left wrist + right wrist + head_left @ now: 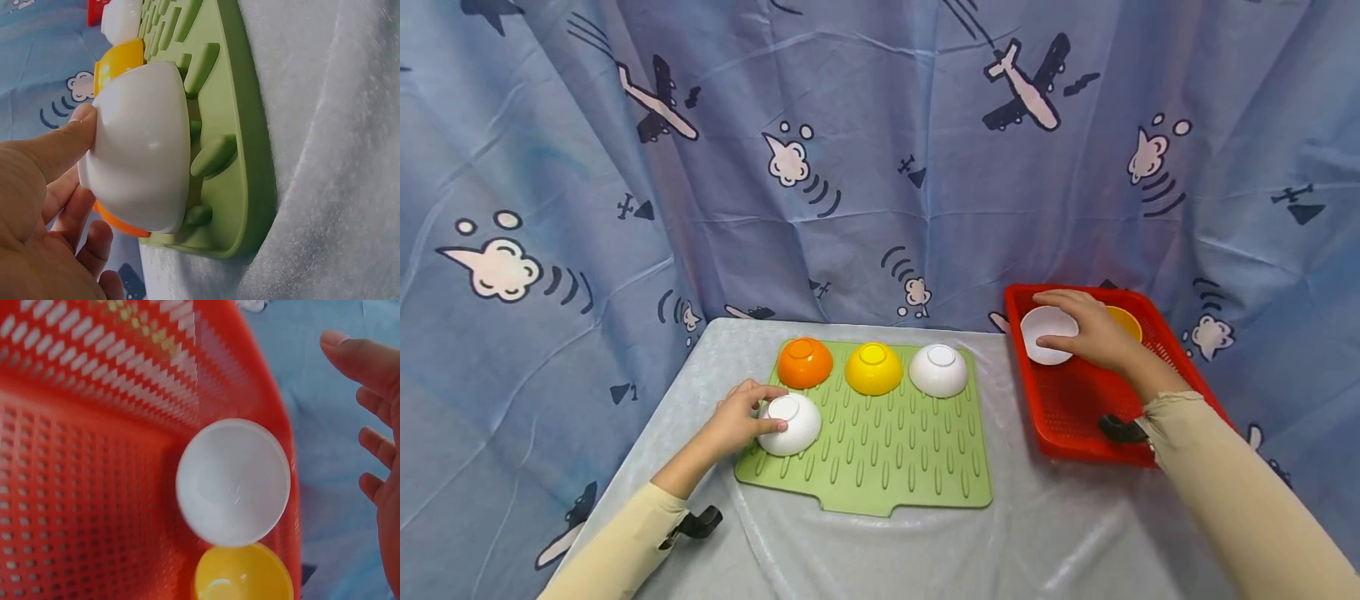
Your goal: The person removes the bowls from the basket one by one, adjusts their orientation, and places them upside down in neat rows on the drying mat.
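My left hand pinches an upturned white bowl at the front left of a green drying mat. In the left wrist view, the thumb and fingertips lie around the base of this bowl, and its rim faces the mat's ridges. My right hand hovers above a red basket, its thumb and fingers spread apart. Beneath it, another white bowl sits in the basket, mouth up, with a yellow bowl beside it. The right wrist view shows the right hand apart from both bowls.
Along the mat's back edge, an orange bowl, a yellow bowl and a white bowl stand upside down in a row. A grey cloth covers the table. Behind it hangs a blue curtain with airplane prints.
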### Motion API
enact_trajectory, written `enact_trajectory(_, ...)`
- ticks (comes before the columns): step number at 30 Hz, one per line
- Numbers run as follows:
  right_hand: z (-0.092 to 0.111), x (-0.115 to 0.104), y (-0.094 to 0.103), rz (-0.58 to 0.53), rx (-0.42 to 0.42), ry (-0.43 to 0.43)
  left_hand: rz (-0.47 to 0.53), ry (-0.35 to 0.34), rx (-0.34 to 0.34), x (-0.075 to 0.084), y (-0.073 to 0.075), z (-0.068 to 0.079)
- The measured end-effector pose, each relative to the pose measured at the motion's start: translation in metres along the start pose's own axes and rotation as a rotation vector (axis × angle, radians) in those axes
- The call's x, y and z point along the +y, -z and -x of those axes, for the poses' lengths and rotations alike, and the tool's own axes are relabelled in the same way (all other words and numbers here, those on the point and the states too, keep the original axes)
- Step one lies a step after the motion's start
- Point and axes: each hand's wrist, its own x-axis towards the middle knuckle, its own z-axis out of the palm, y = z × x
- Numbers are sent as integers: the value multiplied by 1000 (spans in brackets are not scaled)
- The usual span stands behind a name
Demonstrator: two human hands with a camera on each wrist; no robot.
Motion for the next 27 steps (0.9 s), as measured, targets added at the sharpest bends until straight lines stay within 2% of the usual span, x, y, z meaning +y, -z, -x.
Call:
enact_trajectory(5,-1,22,-4,-5,-55,-122,14,6,-13,-2,-1,2)
enact_trajectory(9,-2,39,-9,-40,-60,-198,33,9,0,-2,0,0)
enact_trajectory(16,-1,66,-19,61,-74,-206,26,13,-3,0,0,-1)
enact_trajectory(27,0,83,-18,98,-121,-250,45,24,-8,2,0,-1)
